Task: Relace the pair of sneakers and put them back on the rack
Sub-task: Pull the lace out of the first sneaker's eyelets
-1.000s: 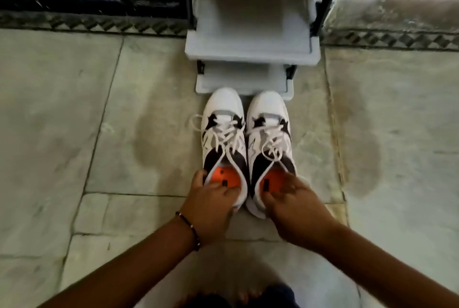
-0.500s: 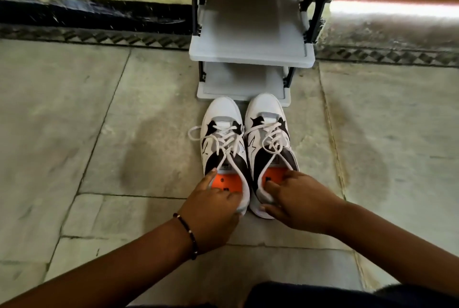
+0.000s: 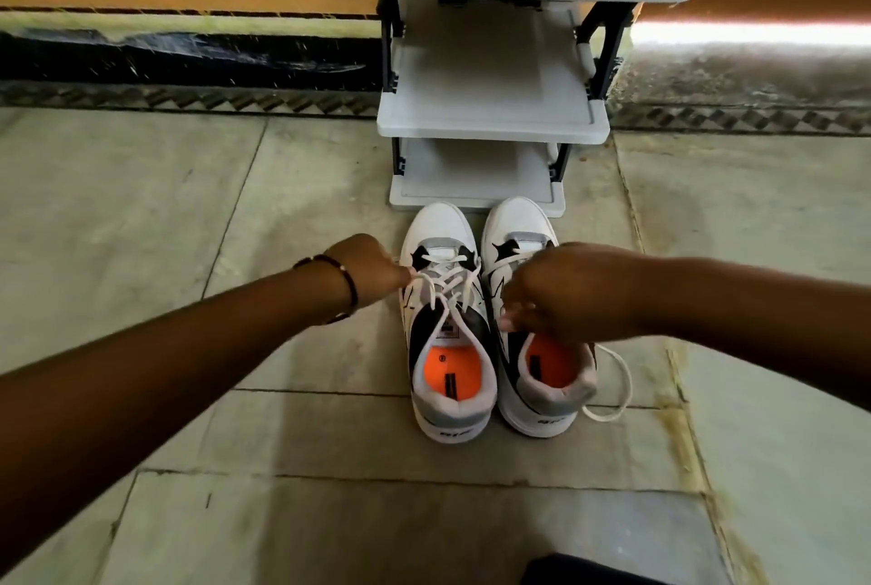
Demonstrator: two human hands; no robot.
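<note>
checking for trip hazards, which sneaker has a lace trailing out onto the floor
The right-hand sneaker: a loose white lace loops onto the floor beside its heel. The left-hand sneaker keeps its laces over the tongue.

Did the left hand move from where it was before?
Yes. The left hand left the left sneaker's heel opening and went forward to its laces, nearer the rack.

Sneakers block the rack's bottom shelf; upper shelves open.

two sneakers side by side on the floor — toes touching the rack behind
</note>
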